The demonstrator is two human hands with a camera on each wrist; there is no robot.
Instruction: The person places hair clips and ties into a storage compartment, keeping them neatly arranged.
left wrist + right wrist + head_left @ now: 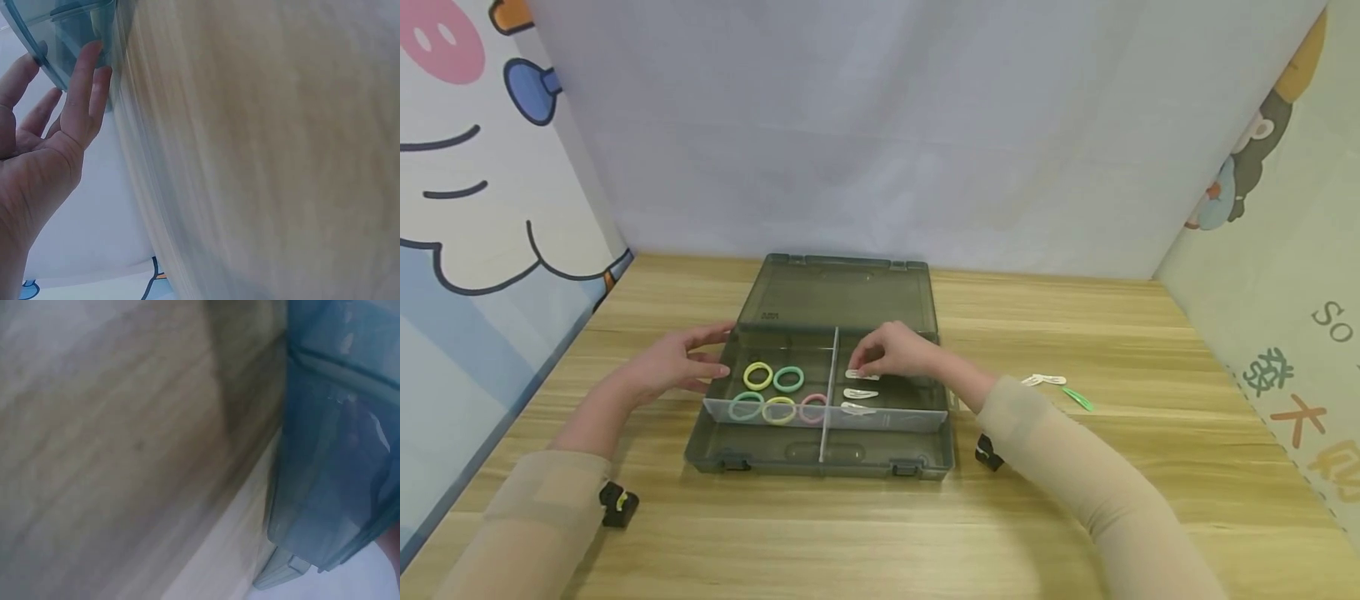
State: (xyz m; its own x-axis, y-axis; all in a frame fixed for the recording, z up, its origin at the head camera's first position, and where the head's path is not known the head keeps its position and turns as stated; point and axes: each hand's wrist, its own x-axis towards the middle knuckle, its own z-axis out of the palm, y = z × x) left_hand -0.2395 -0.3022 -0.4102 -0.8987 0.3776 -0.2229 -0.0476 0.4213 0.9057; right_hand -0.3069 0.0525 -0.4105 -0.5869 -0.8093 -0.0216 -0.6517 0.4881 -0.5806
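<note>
A grey see-through plastic box (760, 450) lies on the table with its lid (850, 292) folded back. My right hand (898, 350) reaches into its back right compartment and pinches a white snap hair clip (852, 374) close over the floor. Two more white hair clips (861, 393) lie in front of it there. My left hand (670, 362) is at the box's left wall, fingers spread and fairly straight, fingertips against the plastic in the left wrist view (47, 144). Several hair ties, among them a yellow hair tie (757, 364), lie in the back left compartment.
White dividers (887, 419) split the box into compartments. On the table to the right, beyond my right forearm, lie white hair clips (1052, 380) and a green hair clip (1077, 398). A pale cloth (880, 142) hangs behind the table (820, 533).
</note>
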